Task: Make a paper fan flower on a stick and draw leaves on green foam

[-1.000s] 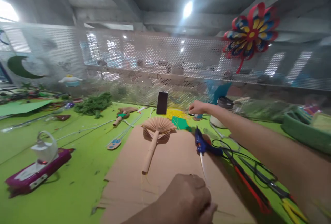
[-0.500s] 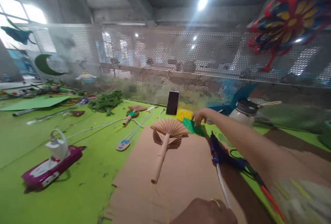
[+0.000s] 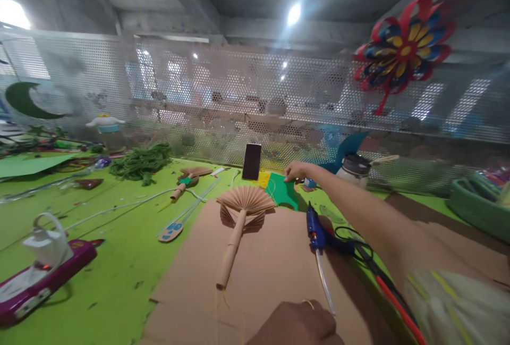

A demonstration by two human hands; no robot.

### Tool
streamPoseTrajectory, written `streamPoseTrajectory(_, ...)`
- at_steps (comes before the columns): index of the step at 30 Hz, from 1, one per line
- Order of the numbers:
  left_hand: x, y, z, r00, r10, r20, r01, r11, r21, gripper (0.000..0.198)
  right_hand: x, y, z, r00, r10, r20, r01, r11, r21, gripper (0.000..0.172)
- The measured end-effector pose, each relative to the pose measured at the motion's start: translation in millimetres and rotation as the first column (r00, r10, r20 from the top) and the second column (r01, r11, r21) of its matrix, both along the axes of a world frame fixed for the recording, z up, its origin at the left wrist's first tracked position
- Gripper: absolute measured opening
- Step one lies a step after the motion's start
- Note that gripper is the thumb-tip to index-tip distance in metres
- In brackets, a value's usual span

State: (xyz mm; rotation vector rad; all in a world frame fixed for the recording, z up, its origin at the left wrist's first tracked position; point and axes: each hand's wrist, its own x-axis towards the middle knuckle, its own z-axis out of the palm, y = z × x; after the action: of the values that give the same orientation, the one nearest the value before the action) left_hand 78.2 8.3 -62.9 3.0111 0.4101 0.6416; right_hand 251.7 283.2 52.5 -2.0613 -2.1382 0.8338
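Note:
My right hand [image 3: 295, 171] reaches far across the table, fingers pinched on the upper edge of a green craft sheet [image 3: 283, 190], which is partly raised. My left hand [image 3: 298, 326] is closed low at the bottom edge, over the cardboard; a yellow band shows on one finger, and whatever the fingers hold is hidden. Between the hands lies a pleated brown paper fan [image 3: 245, 201] with a rolled paper handle [image 3: 231, 249], yellow threads trailing from its lower end. A blue glue gun [image 3: 316, 228] with a clear glue stick [image 3: 325, 281] lies right of the fan.
Brown cardboard [image 3: 274, 260] covers the green table in front of me. A phone [image 3: 252, 161] stands upright behind the fan. Leftward are a smaller fan [image 3: 185, 181], a purple power strip [image 3: 51, 276] and green yarn [image 3: 141, 161]. A dark-lidded jar [image 3: 354, 169] stands behind my right arm.
The view has turned right. My right hand now has the green sheet's edge pinched, and more of the sheet shows, lifted. My left hand stays low over the cardboard.

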Motion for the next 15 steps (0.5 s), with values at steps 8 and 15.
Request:
streamPoseTrajectory(8, -4, 2, 8.9, 0.996, 0.021, 0.089, -0.028, 0.997, 0.07, 0.037, 21, -10, 48.6, 0.975, -0.051, -0.218, 0.116, 0.948, 0.297, 0.033)
streamPoseTrajectory(15, -8, 4, 13.3, 0.984, 0.104, 0.147, -0.094, 0.993, -0.069, 0.026, 47, -36, 90.1, 0.892, -0.061, -0.448, 0.316, 0.793, 0.521, 0.033)
